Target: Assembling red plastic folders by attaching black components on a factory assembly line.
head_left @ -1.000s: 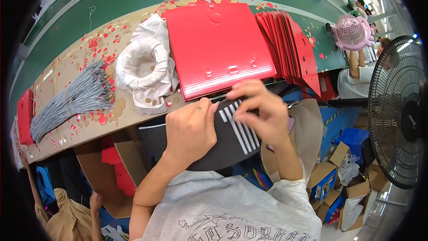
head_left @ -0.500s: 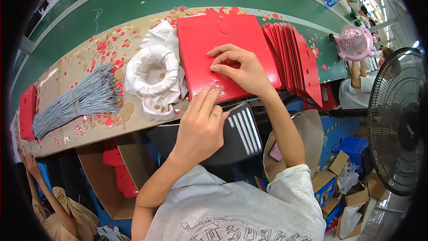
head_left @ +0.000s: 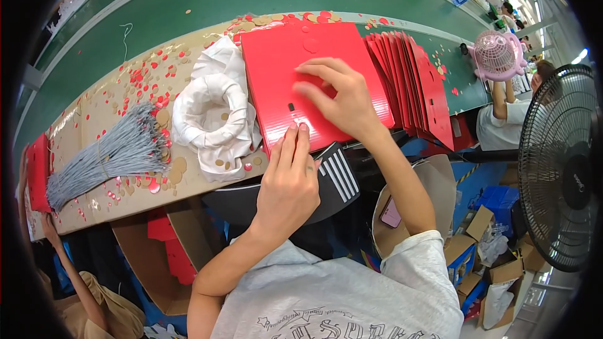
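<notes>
A flat red cardboard piece (head_left: 352,75) lies on top of others in a stack before me. It has a small dark slot (head_left: 291,107) near its near edge and a round cut line toward its far edge. My left hand (head_left: 290,182) rests its outstretched fingertips on the near edge, just below the slot. Over the middle of the piece hovers my right hand (head_left: 342,94), fingers apart and thumb smeared by motion, with nothing visible in it. To the right, several folded red pieces (head_left: 411,81) stand fanned out.
A rolled white cloth ring (head_left: 210,110) and a bundle of grey strings (head_left: 107,157) lie left, among scattered red and tan discs. A co-worker's hand (head_left: 50,229) is by a red stack (head_left: 39,172) at far left. A black fan (head_left: 559,169) stands right; an open carton (head_left: 141,263) sits below.
My right thumb has come away from its fingers. My left fingers have straightened and lie nearer the edge, and the dark slot now shows. The co-worker's hands have moved up to the red stack.
</notes>
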